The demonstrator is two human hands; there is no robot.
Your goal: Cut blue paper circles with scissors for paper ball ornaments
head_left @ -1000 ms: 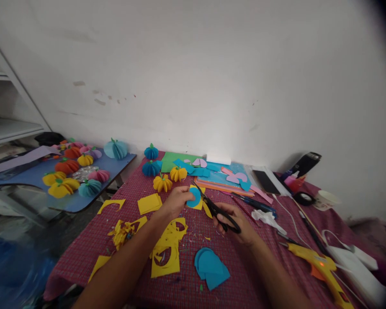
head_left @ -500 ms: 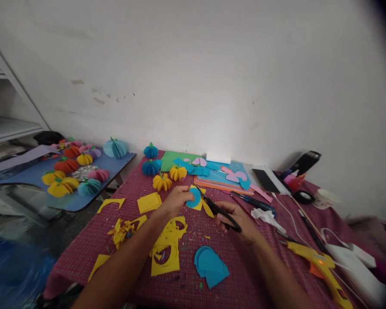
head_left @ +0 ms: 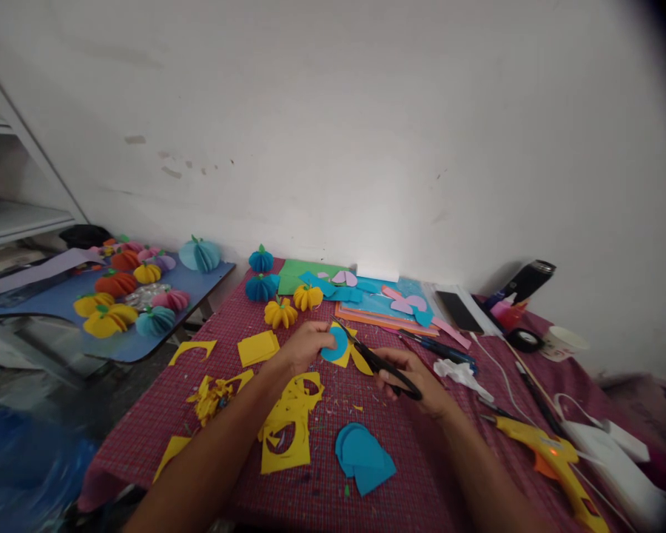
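A blue paper disc (head_left: 334,343), backed by a yellow paper piece (head_left: 346,357), is being pinched in the closed fingers of the left hand (head_left: 305,345), just above the worktop (head_left: 422,474) near its middle. Black scissors (head_left: 378,362) are being gripped through the handle loops by the right hand (head_left: 416,379). The long axis of the scissors is being held diagonally, with the handles toward the person and the blade tips pointing away and to the left, at the disc edge. Blue cut discs (head_left: 362,456) and yellow offcuts (head_left: 288,429) are lying nearer the person.
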